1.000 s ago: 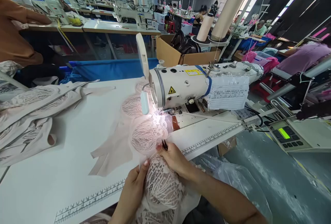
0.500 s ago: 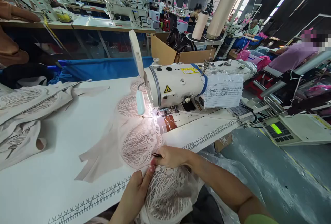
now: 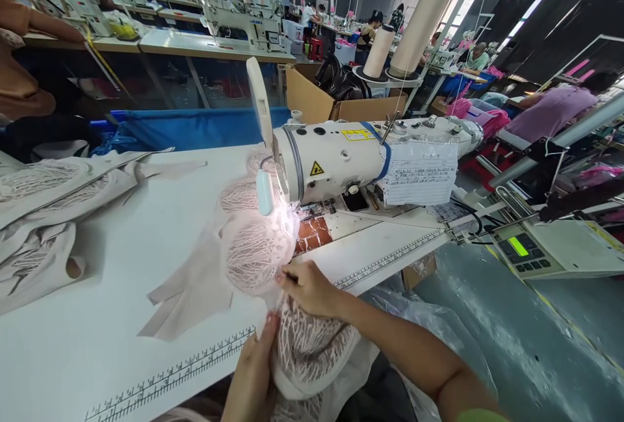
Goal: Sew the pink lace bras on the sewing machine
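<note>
A pale pink lace fabric piece [image 3: 253,253] lies on the white table, its upper part under the lit needle area of the sewing machine [image 3: 336,155]. My right hand [image 3: 309,289] pinches the fabric's edge just below the round lace panel; a small dark tool shows at its fingers. Lower and to the left, my left hand [image 3: 256,357] holds the same fabric between thumb and fingers. More lace hangs over the table's front edge between and below both hands, onto my lap.
A stack of lace pieces [image 3: 43,214] lies on the table's left. A ruler strip [image 3: 170,376] runs along the front edge. Behind the machine are a cardboard box [image 3: 312,93] and thread cones [image 3: 377,51]. A control panel [image 3: 526,250] sits at right. People work farther back.
The lace has shifted up toward the needle and slightly left. My right hand has moved up and left with it, and my left hand now sits apart from it.
</note>
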The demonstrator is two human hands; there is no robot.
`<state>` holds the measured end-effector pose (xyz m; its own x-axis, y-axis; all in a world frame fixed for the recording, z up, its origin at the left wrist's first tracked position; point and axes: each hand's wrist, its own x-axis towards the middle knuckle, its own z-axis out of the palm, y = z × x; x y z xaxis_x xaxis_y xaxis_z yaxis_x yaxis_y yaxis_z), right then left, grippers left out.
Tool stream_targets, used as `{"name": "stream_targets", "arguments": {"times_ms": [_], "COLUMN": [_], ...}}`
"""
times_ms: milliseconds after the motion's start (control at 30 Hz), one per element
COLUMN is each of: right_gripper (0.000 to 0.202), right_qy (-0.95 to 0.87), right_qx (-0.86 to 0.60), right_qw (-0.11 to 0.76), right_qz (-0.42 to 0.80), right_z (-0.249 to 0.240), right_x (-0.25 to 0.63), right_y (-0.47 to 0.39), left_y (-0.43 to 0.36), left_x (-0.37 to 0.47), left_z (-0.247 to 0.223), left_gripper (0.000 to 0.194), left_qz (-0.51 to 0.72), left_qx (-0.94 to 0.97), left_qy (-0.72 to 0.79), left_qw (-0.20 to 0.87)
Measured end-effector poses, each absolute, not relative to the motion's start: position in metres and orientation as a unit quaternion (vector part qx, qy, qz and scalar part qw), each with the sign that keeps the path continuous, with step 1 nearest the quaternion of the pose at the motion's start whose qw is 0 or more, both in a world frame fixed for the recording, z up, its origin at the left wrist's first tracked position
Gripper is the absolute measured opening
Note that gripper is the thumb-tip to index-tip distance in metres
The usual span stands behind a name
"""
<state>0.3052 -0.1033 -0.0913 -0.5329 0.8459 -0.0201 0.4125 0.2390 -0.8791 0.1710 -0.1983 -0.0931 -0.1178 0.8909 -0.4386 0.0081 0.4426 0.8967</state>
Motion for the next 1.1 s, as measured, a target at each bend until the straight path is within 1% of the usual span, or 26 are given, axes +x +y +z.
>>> {"name": "stream_targets", "arguments": {"times_ms": [67,100,133,167,200,300,333,400,467,533,567,633,700,733,800,833,867,900,933,967,1033,1067,1100], "right_gripper": [0.038,0.038,0.038,0.036,0.033,0.017,0.011,0.012,0.013,0.011,0.013,0.024,0.030,0.030,0.026,0.024,0.023,0.023,0.024,0.024,0.024,0.024,0.022], "right_qy": [-0.711,-0.710,-0.726,-0.756,-0.794,-0.876,-0.887,-0.898,-0.900,-0.893,-0.886,-0.873,-0.863,-0.860,-0.858,-0.856,-0.854,-0.850,-0.845,-0.841,-0.845,-0.854,-0.865], "right_qx": [-0.367,-0.339,-0.322,-0.321,-0.332,-0.383,-0.392,-0.397,-0.393,-0.393,-0.397,-0.413,-0.440,-0.451,-0.461,-0.464,-0.468,-0.478,-0.491,-0.504,-0.505,-0.490,-0.465], "right_qw": [0.191,0.158,0.132,0.114,0.101,0.057,0.033,-0.005,-0.010,0.019,0.033,0.040,0.008,-0.014,-0.055,-0.071,-0.084,-0.092,-0.095,-0.094,-0.095,-0.103,-0.114], "right_qz": [0.569,0.597,0.593,0.558,0.499,0.287,0.241,0.191,0.188,0.218,0.236,0.258,0.248,0.238,0.221,0.216,0.211,0.202,0.188,0.171,0.145,0.143,0.151], "right_z": [-0.083,-0.080,-0.077,-0.075,-0.073,-0.074,-0.075,-0.076,-0.076,-0.075,-0.074,-0.072,-0.070,-0.069,-0.066,-0.065,-0.065,-0.064,-0.063,-0.061,-0.053,-0.046,-0.037], "right_x": [0.311,0.314,0.315,0.315,0.314,0.306,0.304,0.300,0.298,0.298,0.298,0.298,0.297,0.297,0.299,0.300,0.303,0.305,0.308,0.310,0.315,0.317,0.320], "right_y": [-0.099,-0.098,-0.099,-0.101,-0.104,-0.117,-0.121,-0.126,-0.128,-0.127,-0.125,-0.123,-0.122,-0.122,-0.122,-0.123,-0.123,-0.123,-0.123,-0.122,-0.118,-0.115,-0.111], "left_y": [-0.184,-0.175,-0.166,-0.159,-0.153,-0.146,-0.147,-0.150,-0.149,-0.143,-0.138,-0.125,-0.109,-0.102,-0.089,-0.085,-0.082,-0.081,-0.082,-0.085,-0.092,-0.095,-0.098], "left_x": [0.161,0.156,0.150,0.144,0.140,0.131,0.129,0.126,0.123,0.119,0.116,0.108,0.097,0.088,0.068,0.057,0.047,0.038,0.032,0.030,0.042,0.054,0.070], "left_z": [-0.086,-0.081,-0.078,-0.075,-0.074,-0.076,-0.078,-0.081,-0.082,-0.080,-0.078,-0.074,-0.069,-0.067,-0.062,-0.060,-0.058,-0.057,-0.057,-0.058,-0.064,-0.068,-0.073], "left_gripper": [0.056,0.052,0.048,0.046,0.047,0.053,0.055,0.060,0.063,0.064,0.063,0.057,0.053,0.054,0.066,0.072,0.075,0.074,0.068,0.057,0.030,0.021,0.020], "left_qz": [0.414,0.426,0.437,0.445,0.450,0.448,0.447,0.442,0.433,0.420,0.420,0.439,0.475,0.486,0.492,0.487,0.479,0.470,0.458,0.440,0.394,0.364,0.335], "left_qx": [0.279,0.228,0.178,0.143,0.127,0.185,0.209,0.246,0.266,0.273,0.277,0.301,0.331,0.339,0.342,0.354,0.372,0.386,0.414,0.456,0.582,0.665,0.738], "left_qy": [0.645,0.652,0.660,0.668,0.676,0.700,0.705,0.709,0.710,0.711,0.707,0.683,0.654,0.645,0.649,0.664,0.690,0.720,0.746,0.755,0.709,0.650,0.580], "left_qw": [0.579,0.585,0.585,0.579,0.569,0.524,0.509,0.491,0.488,0.494,0.498,0.500,0.487,0.483,0.469,0.443,0.396,0.333,0.250,0.168,0.058,0.055,0.081]}}
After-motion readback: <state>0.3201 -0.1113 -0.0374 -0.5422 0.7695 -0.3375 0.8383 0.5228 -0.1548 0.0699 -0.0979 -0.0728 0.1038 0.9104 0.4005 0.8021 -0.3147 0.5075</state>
